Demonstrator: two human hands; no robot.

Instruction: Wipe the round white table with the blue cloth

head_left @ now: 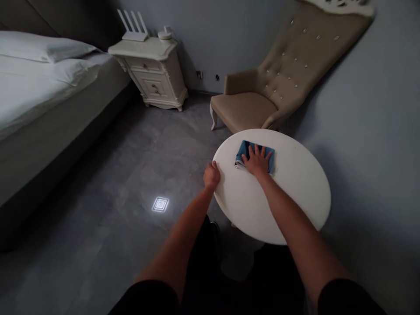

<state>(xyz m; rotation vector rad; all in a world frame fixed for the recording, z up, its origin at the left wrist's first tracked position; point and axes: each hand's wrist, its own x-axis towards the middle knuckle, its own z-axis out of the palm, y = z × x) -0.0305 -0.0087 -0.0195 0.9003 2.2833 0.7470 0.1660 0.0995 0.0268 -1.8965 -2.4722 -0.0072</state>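
Left hand (211,176): fingers clamped on the rim of the worktop (295,179) (tips hidden).
Cloth (245,148): folded, on the worktop near its far side; looks light, soft, not fragile, layers liable to slip; best held flat under a palm.
Right hand (257,163): on the cloth, fingers spread apart.

Tabletop (305,175) right of cloth (243,149) lies open, armchair (282,85) blocking beyond.
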